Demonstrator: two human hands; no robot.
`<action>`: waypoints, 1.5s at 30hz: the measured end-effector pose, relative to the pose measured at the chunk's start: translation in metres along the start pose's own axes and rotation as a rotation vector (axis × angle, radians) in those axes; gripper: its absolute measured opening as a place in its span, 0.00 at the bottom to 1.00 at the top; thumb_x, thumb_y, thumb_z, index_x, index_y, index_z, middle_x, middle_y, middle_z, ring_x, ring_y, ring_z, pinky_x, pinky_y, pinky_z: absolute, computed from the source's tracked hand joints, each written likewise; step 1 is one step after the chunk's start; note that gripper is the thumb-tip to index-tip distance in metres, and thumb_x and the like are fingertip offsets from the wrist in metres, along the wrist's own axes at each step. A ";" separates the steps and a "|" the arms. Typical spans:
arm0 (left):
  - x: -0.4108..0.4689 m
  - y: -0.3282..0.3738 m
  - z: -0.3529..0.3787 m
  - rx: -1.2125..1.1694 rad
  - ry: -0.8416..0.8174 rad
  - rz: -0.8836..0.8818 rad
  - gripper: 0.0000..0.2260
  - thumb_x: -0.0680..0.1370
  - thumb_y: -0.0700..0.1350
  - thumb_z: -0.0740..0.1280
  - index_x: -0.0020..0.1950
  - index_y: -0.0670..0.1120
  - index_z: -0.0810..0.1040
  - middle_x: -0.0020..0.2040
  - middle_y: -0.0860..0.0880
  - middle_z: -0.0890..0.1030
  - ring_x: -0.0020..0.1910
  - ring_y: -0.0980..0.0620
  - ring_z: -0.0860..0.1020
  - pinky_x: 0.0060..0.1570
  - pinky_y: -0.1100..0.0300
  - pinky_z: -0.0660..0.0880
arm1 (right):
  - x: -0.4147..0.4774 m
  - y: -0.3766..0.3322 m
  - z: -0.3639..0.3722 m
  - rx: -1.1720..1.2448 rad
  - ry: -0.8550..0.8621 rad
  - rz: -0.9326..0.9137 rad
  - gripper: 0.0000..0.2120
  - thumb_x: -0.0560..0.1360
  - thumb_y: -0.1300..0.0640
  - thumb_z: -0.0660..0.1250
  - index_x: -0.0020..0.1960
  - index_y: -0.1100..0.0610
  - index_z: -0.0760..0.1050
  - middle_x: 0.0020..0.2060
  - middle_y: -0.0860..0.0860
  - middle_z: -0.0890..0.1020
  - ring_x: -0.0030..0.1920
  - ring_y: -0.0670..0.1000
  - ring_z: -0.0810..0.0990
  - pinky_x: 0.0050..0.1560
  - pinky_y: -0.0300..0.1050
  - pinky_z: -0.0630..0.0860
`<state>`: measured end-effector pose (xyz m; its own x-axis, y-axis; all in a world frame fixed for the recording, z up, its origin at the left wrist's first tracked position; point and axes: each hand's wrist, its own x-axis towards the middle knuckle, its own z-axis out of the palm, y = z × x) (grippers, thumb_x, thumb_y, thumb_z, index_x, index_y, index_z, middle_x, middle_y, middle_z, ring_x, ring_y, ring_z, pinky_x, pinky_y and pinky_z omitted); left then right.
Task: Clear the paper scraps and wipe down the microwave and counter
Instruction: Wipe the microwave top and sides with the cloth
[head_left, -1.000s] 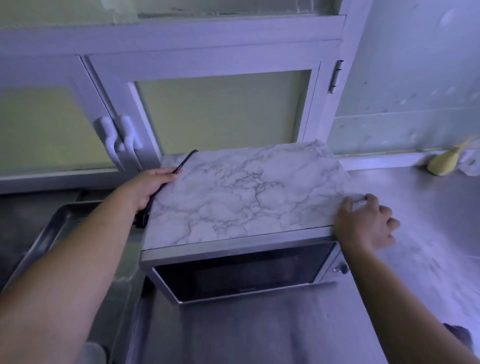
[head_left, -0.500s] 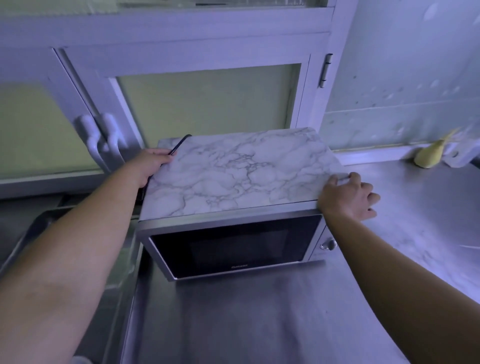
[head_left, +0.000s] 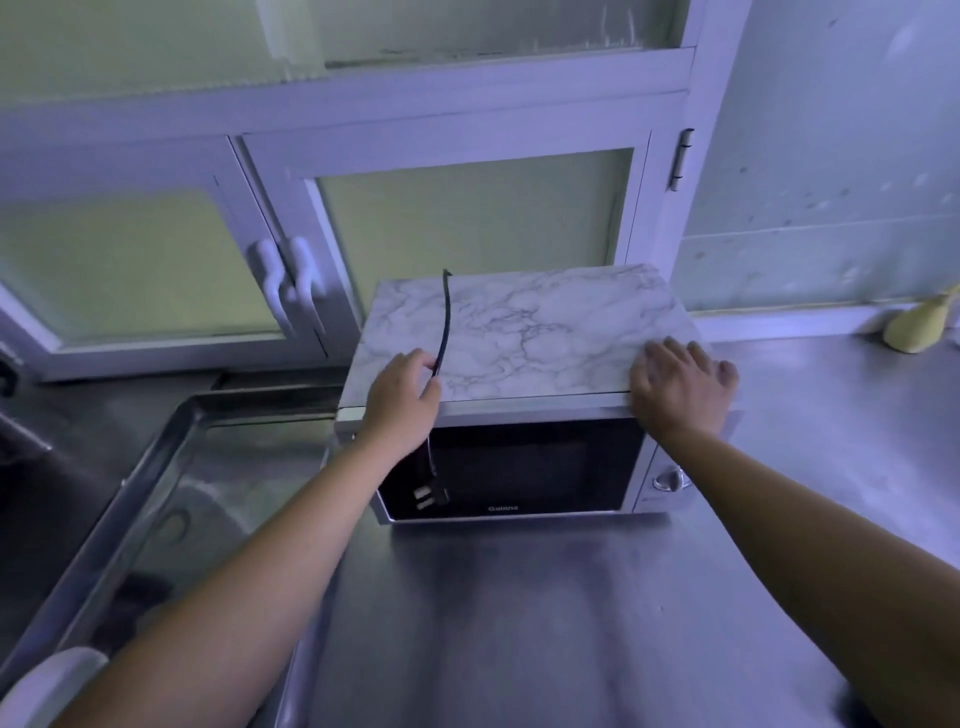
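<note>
Left forearm (head_left: 260, 571) and right forearm (head_left: 810, 525) bare along all the visible length, broad near the lower edge, narrowing to the wrists, left hand (head_left: 402, 397) bare, right hand (head_left: 680, 387) bare, short rounded fingers (head_left: 698, 354), dim bluish light over both.

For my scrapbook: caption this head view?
Left hand pinches black power cord atop marble-topped silver microwave; right hand rests on it.
</note>
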<state>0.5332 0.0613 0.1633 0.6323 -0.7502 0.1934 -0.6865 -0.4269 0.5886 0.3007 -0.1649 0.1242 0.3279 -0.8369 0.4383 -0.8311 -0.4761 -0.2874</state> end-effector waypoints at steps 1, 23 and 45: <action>-0.005 -0.001 0.003 0.024 0.041 0.019 0.11 0.82 0.43 0.61 0.62 0.41 0.76 0.62 0.44 0.78 0.63 0.42 0.74 0.63 0.50 0.70 | -0.002 0.001 0.001 0.024 0.054 -0.033 0.14 0.76 0.46 0.51 0.46 0.49 0.74 0.48 0.46 0.79 0.55 0.52 0.75 0.58 0.55 0.63; 0.048 -0.005 0.038 0.289 0.318 0.180 0.15 0.81 0.46 0.57 0.60 0.44 0.79 0.51 0.47 0.82 0.52 0.42 0.78 0.55 0.48 0.73 | 0.050 -0.003 0.029 0.132 0.213 -0.074 0.13 0.74 0.49 0.60 0.42 0.53 0.80 0.44 0.48 0.83 0.51 0.54 0.78 0.57 0.51 0.65; 0.021 0.003 0.026 0.372 0.042 0.001 0.25 0.83 0.55 0.55 0.78 0.48 0.61 0.72 0.44 0.70 0.72 0.41 0.65 0.71 0.40 0.60 | -0.006 0.030 -0.016 0.364 -0.296 -0.132 0.18 0.78 0.51 0.66 0.68 0.50 0.76 0.73 0.51 0.71 0.77 0.54 0.61 0.76 0.52 0.49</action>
<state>0.5349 0.0314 0.1486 0.6407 -0.7324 0.2302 -0.7655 -0.5864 0.2648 0.2666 -0.1699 0.1262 0.5777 -0.7786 0.2449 -0.5800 -0.6027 -0.5479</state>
